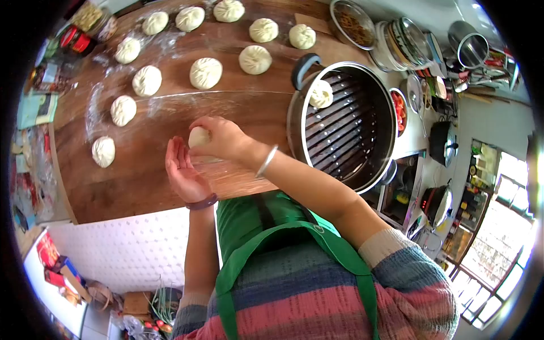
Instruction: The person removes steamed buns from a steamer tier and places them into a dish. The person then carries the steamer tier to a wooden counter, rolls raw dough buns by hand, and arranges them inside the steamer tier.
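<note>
My right hand [224,139], with a silver bangle at the wrist, is closed around a pale steamed bun [198,137] above the wooden board [136,195]. Its fingers cover part of the bun. Right beside it, my left hand [186,173] is open with the palm turned up and the fingers stretched out; whether it touches the bun I cannot tell. Several pleated buns [205,73] sit spread over the floured board. To the right stands a large steamer pot [292,122] with a slatted rack, on which one bun [321,94] rests near the left wall.
Behind the steamer are a bowl of shredded food [352,25] and stacked dishes [399,42]. A bowl of red pieces [398,110] stands at its right. Jars [77,41] line the board's left edge. The steamer's black handle [306,71] juts over the board.
</note>
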Available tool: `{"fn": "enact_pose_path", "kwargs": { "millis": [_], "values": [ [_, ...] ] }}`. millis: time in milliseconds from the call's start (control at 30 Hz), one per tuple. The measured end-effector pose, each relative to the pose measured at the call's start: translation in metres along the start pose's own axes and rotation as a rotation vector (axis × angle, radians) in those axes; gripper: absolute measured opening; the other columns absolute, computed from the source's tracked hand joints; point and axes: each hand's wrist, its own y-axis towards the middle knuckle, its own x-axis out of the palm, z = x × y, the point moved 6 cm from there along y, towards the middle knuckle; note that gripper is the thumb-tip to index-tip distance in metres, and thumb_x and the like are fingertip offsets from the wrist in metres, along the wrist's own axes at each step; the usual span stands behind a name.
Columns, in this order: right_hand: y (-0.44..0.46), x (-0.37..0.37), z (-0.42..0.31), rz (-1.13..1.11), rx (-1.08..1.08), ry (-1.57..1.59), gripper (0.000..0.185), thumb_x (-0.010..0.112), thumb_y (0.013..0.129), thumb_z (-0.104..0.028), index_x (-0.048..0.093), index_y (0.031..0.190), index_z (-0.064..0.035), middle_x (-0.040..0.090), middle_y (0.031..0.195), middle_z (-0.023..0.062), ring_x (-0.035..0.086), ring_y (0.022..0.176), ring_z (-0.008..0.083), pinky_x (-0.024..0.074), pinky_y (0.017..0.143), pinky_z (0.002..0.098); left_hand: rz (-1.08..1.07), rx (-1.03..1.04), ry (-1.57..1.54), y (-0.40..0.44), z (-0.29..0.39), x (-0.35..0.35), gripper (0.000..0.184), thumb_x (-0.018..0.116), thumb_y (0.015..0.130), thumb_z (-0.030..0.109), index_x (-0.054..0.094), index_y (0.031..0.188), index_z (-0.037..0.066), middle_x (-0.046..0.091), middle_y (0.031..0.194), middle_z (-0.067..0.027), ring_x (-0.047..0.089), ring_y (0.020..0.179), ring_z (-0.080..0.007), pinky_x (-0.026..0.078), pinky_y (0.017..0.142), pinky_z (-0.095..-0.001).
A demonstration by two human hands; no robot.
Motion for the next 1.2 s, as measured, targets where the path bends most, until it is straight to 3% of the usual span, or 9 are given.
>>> {"fn": "enact_pose_path", "kwargs": {
  "millis": [100,167,300,367,467,700,933,1033,1200],
  "values": [
    [-0.043,-0.028,0.015,-0.086,0.117,0.973,0.053,0.072,0.082,-0.021,0.051,0.129,-0.0058,0.061,0.116,0.0104,0.058,0.108,0.0222,0.0481,0.093,0.0324,-0.159,0.052,0.023,-0.006,0.006,0.016,0.053,0.036,0.099,0.038,0.046,0.133,-0.001,0.050,0.136,-0.0167,0.046,0.128,-0.0269,0.034,0.109,-0.0396],
    [-0.089,-0.078,0.015,0.026,0.050,1.019,0.051,0.070,0.085,-0.019,0.050,0.128,-0.0009,0.060,0.116,0.0082,0.056,0.109,0.0167,0.0475,0.093,0.0300,-0.178,0.052,0.041,-0.006,0.005,0.022,0.053,0.034,0.099,0.036,0.046,0.133,-0.002,0.049,0.138,-0.0170,0.045,0.129,-0.0285,0.032,0.110,-0.0416],
    [-0.157,-0.180,0.066,0.466,0.088,0.729,0.054,0.076,0.081,-0.022,0.053,0.126,-0.0033,0.064,0.107,0.0111,0.063,0.096,0.0191,0.0537,0.084,0.0323,-0.245,0.056,0.100,-0.009,0.008,0.040,0.052,0.034,0.097,0.031,0.046,0.134,-0.002,0.051,0.136,-0.0175,0.047,0.127,-0.0293,0.032,0.109,-0.0418],
    [-0.167,-0.221,0.112,0.649,0.145,0.291,0.057,0.078,0.076,-0.025,0.055,0.125,-0.0052,0.065,0.106,0.0154,0.066,0.093,0.0247,0.0547,0.081,0.0343,-0.261,0.039,0.131,-0.011,0.005,0.047,0.051,0.035,0.097,0.030,0.046,0.134,-0.002,0.051,0.136,-0.0174,0.048,0.127,-0.0294,0.032,0.110,-0.0418],
    [-0.159,-0.254,0.170,0.807,0.258,-0.191,0.065,0.080,0.067,-0.037,0.058,0.123,-0.0114,0.060,0.110,0.0199,0.062,0.099,0.0358,0.0507,0.087,0.0408,-0.263,0.004,0.175,-0.016,-0.003,0.056,0.048,0.036,0.098,0.028,0.046,0.134,-0.002,0.051,0.136,-0.0172,0.048,0.127,-0.0295,0.032,0.109,-0.0415],
    [-0.132,-0.265,0.191,0.796,0.363,-0.496,0.057,0.079,0.069,-0.035,0.058,0.118,-0.0153,0.056,0.111,0.0170,0.057,0.103,0.0371,0.0507,0.085,0.0458,-0.244,-0.002,0.259,-0.027,-0.013,0.064,0.048,0.035,0.099,0.029,0.046,0.134,-0.002,0.051,0.135,-0.0174,0.050,0.125,-0.0298,0.034,0.108,-0.0412],
    [-0.121,-0.265,0.192,0.763,0.400,-0.535,0.059,0.078,0.068,-0.037,0.058,0.120,-0.0164,0.056,0.111,0.0160,0.056,0.105,0.0370,0.0494,0.087,0.0454,-0.208,-0.023,0.269,-0.029,-0.019,0.066,0.048,0.036,0.098,0.028,0.046,0.134,-0.003,0.052,0.135,-0.0174,0.051,0.123,-0.0297,0.035,0.107,-0.0407],
    [-0.119,-0.263,0.190,0.776,0.357,-0.608,0.058,0.079,0.068,-0.036,0.058,0.115,-0.0108,0.054,0.107,0.0160,0.056,0.101,0.0359,0.0542,0.076,0.0458,-0.203,-0.021,0.273,-0.028,-0.018,0.068,0.048,0.036,0.098,0.028,0.046,0.133,-0.003,0.052,0.135,-0.0174,0.051,0.123,-0.0298,0.035,0.106,-0.0406],
    [-0.117,-0.260,0.186,0.743,0.391,-0.652,0.059,0.079,0.069,-0.040,0.058,0.115,-0.0101,0.054,0.106,0.0162,0.056,0.101,0.0357,0.0545,0.074,0.0457,-0.201,-0.023,0.289,-0.027,-0.018,0.068,0.047,0.037,0.098,0.027,0.047,0.133,-0.003,0.051,0.135,-0.0178,0.052,0.122,-0.0301,0.036,0.106,-0.0406]
  ]
}}
